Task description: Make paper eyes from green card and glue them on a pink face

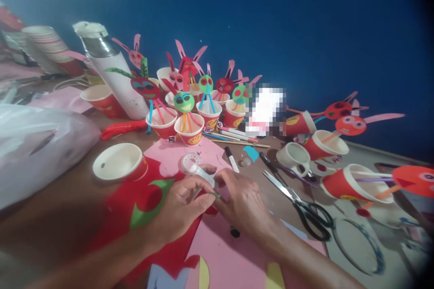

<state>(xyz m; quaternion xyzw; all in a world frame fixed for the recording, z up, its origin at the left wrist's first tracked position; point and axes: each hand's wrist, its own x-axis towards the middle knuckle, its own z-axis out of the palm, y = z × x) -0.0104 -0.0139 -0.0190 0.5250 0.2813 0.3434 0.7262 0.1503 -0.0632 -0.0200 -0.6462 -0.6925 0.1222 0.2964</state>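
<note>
From the head camera, the left hand (181, 205) and the right hand (242, 201) meet low in the middle of the picture, over pink paper (233, 257) and red paper (135, 207) that lie on the brown surface (71, 198). The left grip is closed on a roll of clear tape (195, 168), thumb and fingers curled round its lower edge. The right grip is pinched shut at the fingertips, just beside the roll, apparently on the loose tape end together with a small green piece (214, 195); blur makes it hard to tell exactly what sits in that pinch.

Doing this well calls, by the look of it, for keeping the roll steady in the left hand while the right draws the strip out straight, so that it does not fold back on itself or stick to the paper underneath.

A pair of scissors (298, 201) lies near the right hand, an empty paper cup (118, 162) near the left. Behind them stand finished cups with paper faces on straws, among them a green face (184, 102), and a black marker (231, 159).
</note>
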